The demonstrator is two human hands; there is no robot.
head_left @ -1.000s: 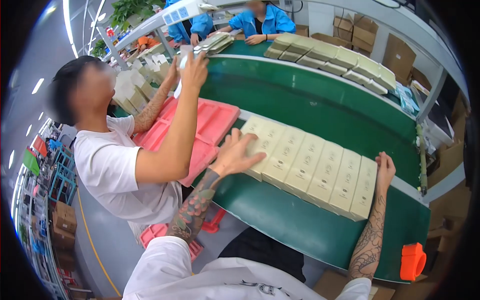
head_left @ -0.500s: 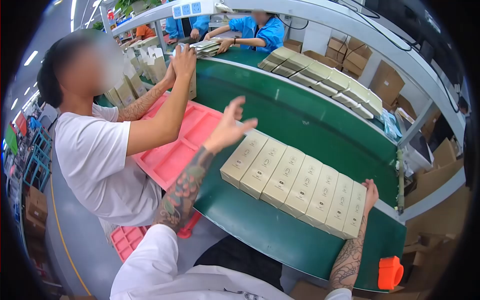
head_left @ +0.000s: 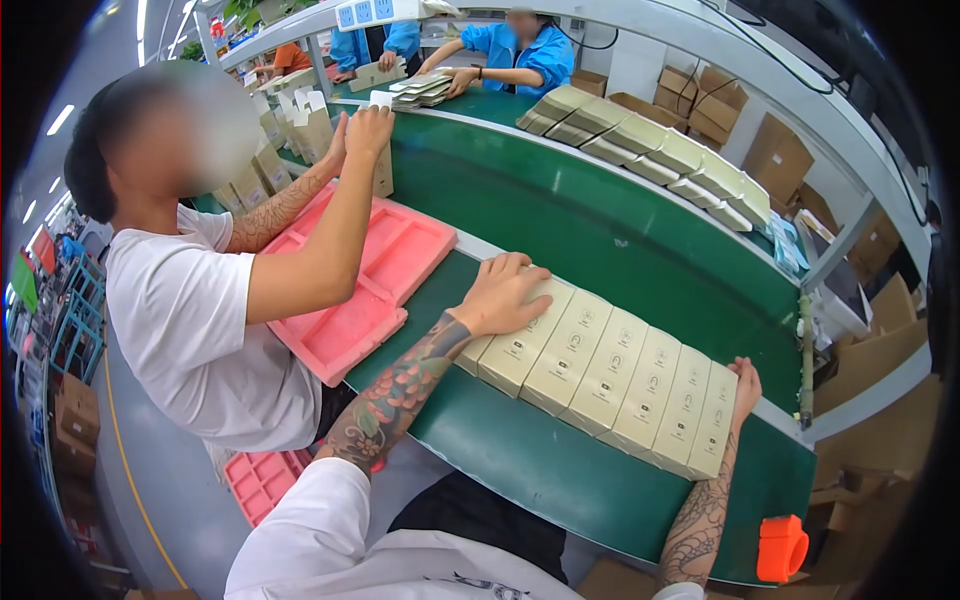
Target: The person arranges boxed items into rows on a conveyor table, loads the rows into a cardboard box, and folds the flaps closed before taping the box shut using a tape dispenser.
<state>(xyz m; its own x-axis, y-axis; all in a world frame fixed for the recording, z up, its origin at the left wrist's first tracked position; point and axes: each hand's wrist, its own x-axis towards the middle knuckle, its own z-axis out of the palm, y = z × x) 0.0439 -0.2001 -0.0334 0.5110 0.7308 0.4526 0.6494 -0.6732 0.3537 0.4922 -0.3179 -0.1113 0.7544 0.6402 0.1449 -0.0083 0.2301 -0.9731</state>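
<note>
Several cream boxes (head_left: 612, 375) stand side by side in one row on the green work surface (head_left: 500, 440). My left hand (head_left: 502, 292) rests over the box at the left end of the row, its fingers spread across the top and partly covering it. At the right end, my right hand (head_left: 744, 388) touches the outer side of the last box. Its fingers are partly hidden behind that box, so whether they are open or closed is unclear.
A co-worker in a white shirt handles a carton (head_left: 382, 165) beside pink trays (head_left: 405, 245). Folded cream boxes (head_left: 650, 145) line the far side of the belt. People in blue work beyond. An orange tape dispenser (head_left: 781, 548) sits at the right corner.
My left hand lifted off the left end of the row, then came back down onto it. My right hand stays at the right end. The camera view has shifted.
</note>
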